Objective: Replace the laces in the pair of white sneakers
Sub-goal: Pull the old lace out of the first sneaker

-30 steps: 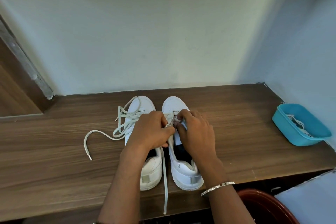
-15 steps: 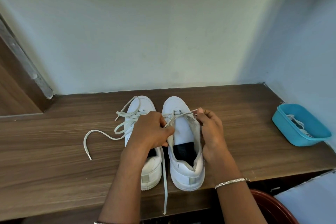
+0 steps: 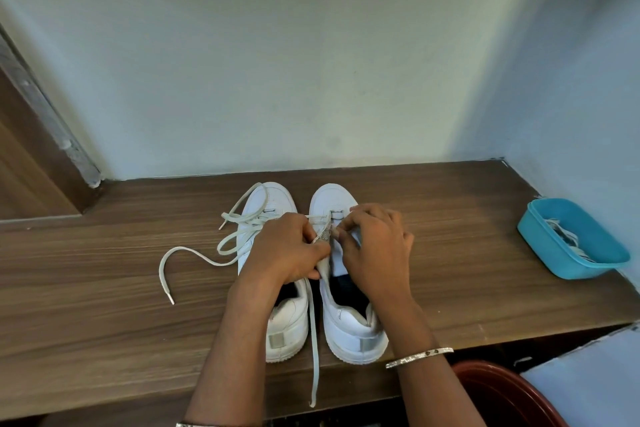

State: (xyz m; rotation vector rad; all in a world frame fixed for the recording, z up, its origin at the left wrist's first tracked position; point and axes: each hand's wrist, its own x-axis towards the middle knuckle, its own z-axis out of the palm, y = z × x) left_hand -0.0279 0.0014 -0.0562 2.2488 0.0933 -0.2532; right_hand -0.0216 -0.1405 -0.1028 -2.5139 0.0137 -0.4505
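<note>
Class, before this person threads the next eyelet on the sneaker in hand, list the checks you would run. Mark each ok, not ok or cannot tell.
1. Grip: left hand and right hand both pinch the lace above the tongue: ok.
2. Sneaker being laced stands flat on the table: ok.
3. The lace's free end hangs loose over the table's front edge, unsnagged: ok.
4. Lace flat at the eyelets: fingers hide it: cannot tell.
5. Other sneaker finished: its loose lace sprawls on the table: not ok.
</note>
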